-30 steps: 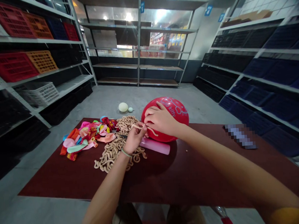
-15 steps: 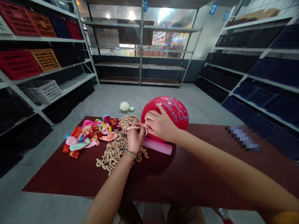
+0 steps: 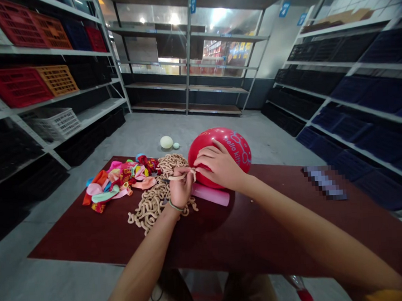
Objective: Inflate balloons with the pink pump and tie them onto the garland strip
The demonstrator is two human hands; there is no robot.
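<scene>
A large red balloon (image 3: 200, 143) with printed "hello kitty" lettering is inflated above the far edge of the dark red table (image 3: 277, 236). My right hand (image 3: 224, 167) holds it from the near side, fingers spread over its surface. Just left of the balloon, my left hand (image 3: 180, 190) is closed in a pinch on a beige cord-like strand (image 3: 177, 178). The balloon's neck is hidden by the fingers. Below both hands lies a pink cylinder (image 3: 212, 195). A heap of curly beige strands (image 3: 150, 208) spreads under and beside my left wrist.
Several uninflated coloured balloons (image 3: 113, 190) lie at the table's left. A pixelated flat item (image 3: 325, 183) rests on the right. On the floor beyond are two small pale balloons (image 3: 166, 142). Shelves with crates (image 3: 16, 87) line the sides; a metal rack (image 3: 187, 85) stands behind.
My right fingertips have drawn slightly apart from my left ones. The balloon has turned a little, its lettering shifting right. My left hand keeps its pinch on the strand.
</scene>
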